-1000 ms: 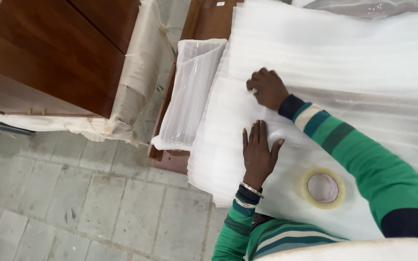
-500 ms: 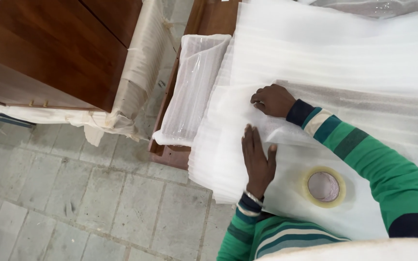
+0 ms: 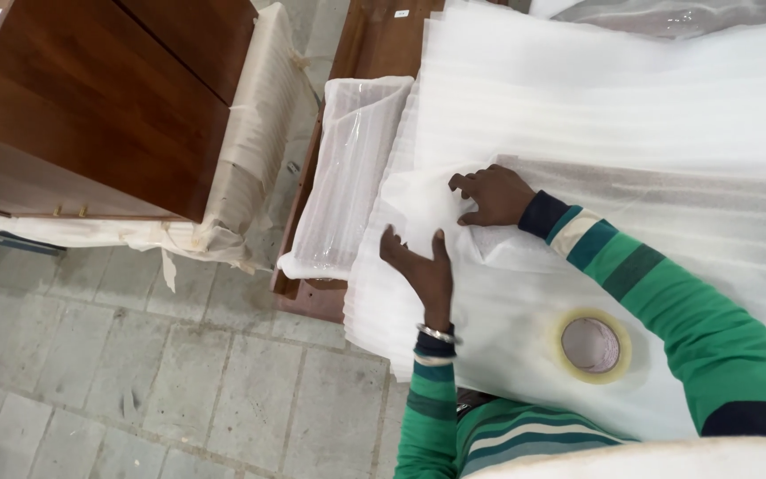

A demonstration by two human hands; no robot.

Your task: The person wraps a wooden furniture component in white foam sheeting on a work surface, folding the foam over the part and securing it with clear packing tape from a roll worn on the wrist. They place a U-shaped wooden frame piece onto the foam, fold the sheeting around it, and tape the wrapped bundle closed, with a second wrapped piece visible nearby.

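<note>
Change since earlier: the right hand (image 3: pixel 492 195) has drawn back toward the near left corner of the worktop; the left hand (image 3: pixel 420 270) has slid up beside it, so the two now sit near each other.
Head view, hands: the left hand lies open and flat, palm down, pressing the white foam wrapping sheet (image 3: pixel 525 293); the right hand is half-curled, fingertips digging into a raised fold of the same sheet, gripping nothing else.
Head view, work thing: the foam sheet covers the worktop from its left edge to the right frame edge, bunched under the hands.
Head view, nearby: a roll of clear yellowish packing tape (image 3: pixel 592 346) lies flat on the sheet toward the near edge, untouched.
Done so far: judging by the layers, foam is laid out and partly folded; a long narrow piece already wrapped in clear film and foam (image 3: pixel 347 177) rests along the left edge.
Left to do: the fold looks loose and untaped.
Beside: a dark brown wooden cabinet (image 3: pixel 90 106), its edge padded in foam.
Hidden: whatever lies under the foam cannot be made out; the worktop's far and right edges are cut off.
</note>
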